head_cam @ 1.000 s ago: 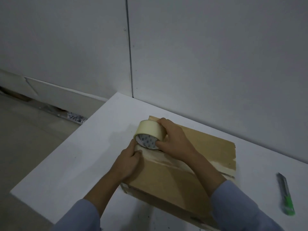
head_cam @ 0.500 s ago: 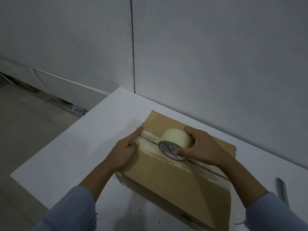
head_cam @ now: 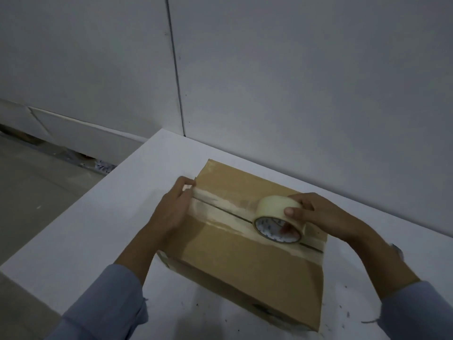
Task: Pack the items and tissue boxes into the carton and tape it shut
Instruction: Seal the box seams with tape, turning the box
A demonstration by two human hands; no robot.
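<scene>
Closed carton (head_cam: pixel 245 256) lying flat on the white worktop (head_cam: pixel 137 187), close to the wall. Strip of tape (head_cam: pixel 220 212) laid along the carton's top seam, running from the carton's left edge toward its right edge. Left hand (head_cam: pixel 171 212) at the carton's left edge, fingers fairly straight, pressing the tape end down over that edge. Right hand (head_cam: pixel 316 214) near the carton's right end, curled round the tape roll (head_cam: pixel 279 222), thumb on the outside, a fingertip inside the core. Roll standing on edge on the carton's top, on the seam line. Pale blue sleeves on both arms.
</scene>
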